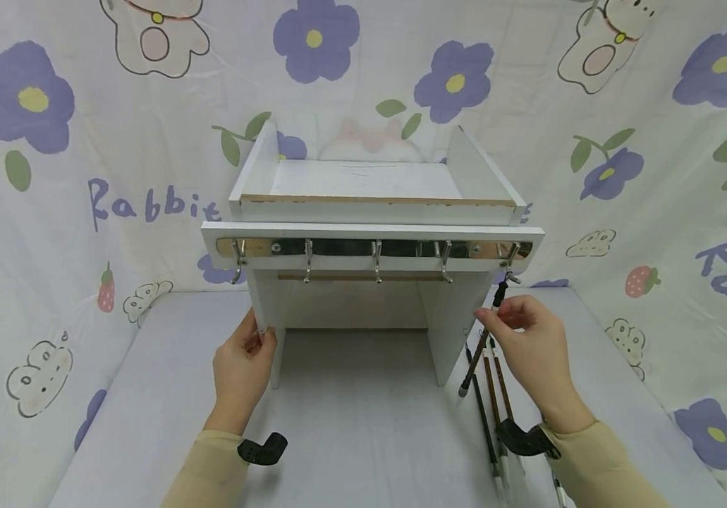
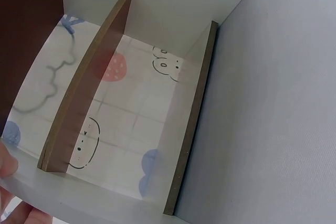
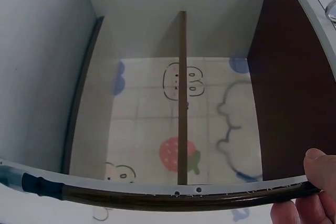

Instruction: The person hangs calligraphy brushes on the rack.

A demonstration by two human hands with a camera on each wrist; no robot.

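Brush [image 1: 481, 347] pinched in the right hand [image 1: 536, 343], close to the rightmost hook [image 1: 513, 255] of a white rack [image 1: 379, 212].
On a pale, cloth-covered table [image 1: 350, 423], before a white backdrop [image 1: 528, 42] printed with purple flowers [image 1: 302, 60] and rabbits [image 1: 41, 395]: the rack, upright, with a shiny hook strip [image 1: 407, 248] across its front. Slim and dark, slanting beside the rack's right panel [image 1: 461, 317], with black upper end at the hook; too small to tell whether looped over it. In the left hand [image 1: 242, 370], gripped: the edge of the left panel [image 1: 268, 296]. Close up in the right wrist view: glossy brown shaft [image 3: 173, 201], dark collar [image 3: 43, 186], pale translucent tip [image 3: 10, 177]. Only in the head view: other brushes [image 1: 494, 395] lying at right. In the left wrist view: brown-edged slats [image 2: 86, 77] inside the rack.
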